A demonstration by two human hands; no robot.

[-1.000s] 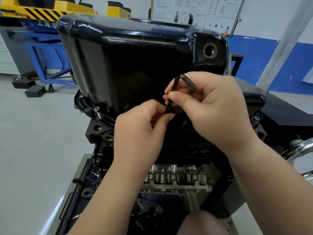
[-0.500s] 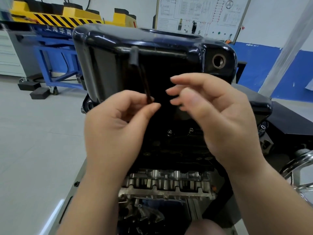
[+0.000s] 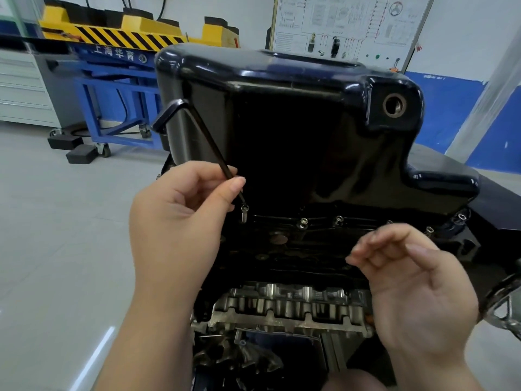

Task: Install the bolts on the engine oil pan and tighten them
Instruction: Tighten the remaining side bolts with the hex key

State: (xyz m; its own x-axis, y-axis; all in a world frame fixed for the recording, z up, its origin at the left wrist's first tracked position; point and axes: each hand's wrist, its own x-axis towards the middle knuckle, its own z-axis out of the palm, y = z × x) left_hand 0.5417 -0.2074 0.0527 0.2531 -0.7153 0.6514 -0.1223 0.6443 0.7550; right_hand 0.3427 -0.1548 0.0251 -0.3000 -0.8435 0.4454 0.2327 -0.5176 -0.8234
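A glossy black oil pan [image 3: 296,131] sits on top of the upturned engine [image 3: 287,309]. My left hand [image 3: 180,221] pinches the long shaft of a black L-shaped hex key [image 3: 197,131]. The key's tip sits in the head of a silver bolt [image 3: 244,213] that stands proud at the pan's left flange. Other silver bolts [image 3: 304,222] line the flange to the right. My right hand [image 3: 417,280] hovers below the flange with loosely curled fingers and holds nothing.
A drain hole [image 3: 394,105] opens at the pan's upper right. A blue and yellow lift trolley [image 3: 118,66] stands behind on the left, with black blocks [image 3: 80,153] on the grey floor. A wiring board [image 3: 346,26] hangs on the back wall. A chrome part [image 3: 504,303] sits at the right edge.
My right hand let go of the hex key and dropped down to the right. My left hand took the key over, moved left and set its tip in the left bolt.
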